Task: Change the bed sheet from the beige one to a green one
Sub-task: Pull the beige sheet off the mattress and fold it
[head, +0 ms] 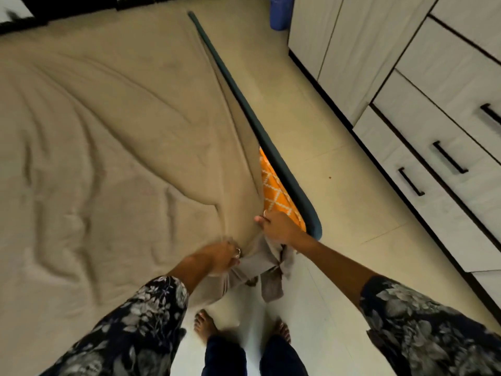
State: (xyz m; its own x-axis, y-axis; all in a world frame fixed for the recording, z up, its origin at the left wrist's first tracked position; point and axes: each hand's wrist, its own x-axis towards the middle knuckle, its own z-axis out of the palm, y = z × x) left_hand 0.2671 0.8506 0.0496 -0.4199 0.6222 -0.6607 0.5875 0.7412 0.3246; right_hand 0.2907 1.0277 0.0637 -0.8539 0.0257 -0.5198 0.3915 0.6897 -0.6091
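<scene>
The beige sheet (108, 137) covers the bed, wrinkled and pulled into folds that run toward its near right corner. My left hand (222, 257) is closed on a bunch of the sheet at that corner. My right hand (276, 226) grips the sheet just to the right, at the mattress edge. Loose beige fabric hangs below both hands toward the floor. Where the sheet is lifted, an orange patterned mattress cover (273, 191) shows. A dark teal bed frame edge (244, 104) runs along the right side. No green sheet is in view.
White wardrobe drawers with black handles (447, 158) line the right side across a strip of pale tiled floor (339, 185). A blue object (280, 12) stands on the floor at the top. My bare feet (206, 325) stand at the bed corner.
</scene>
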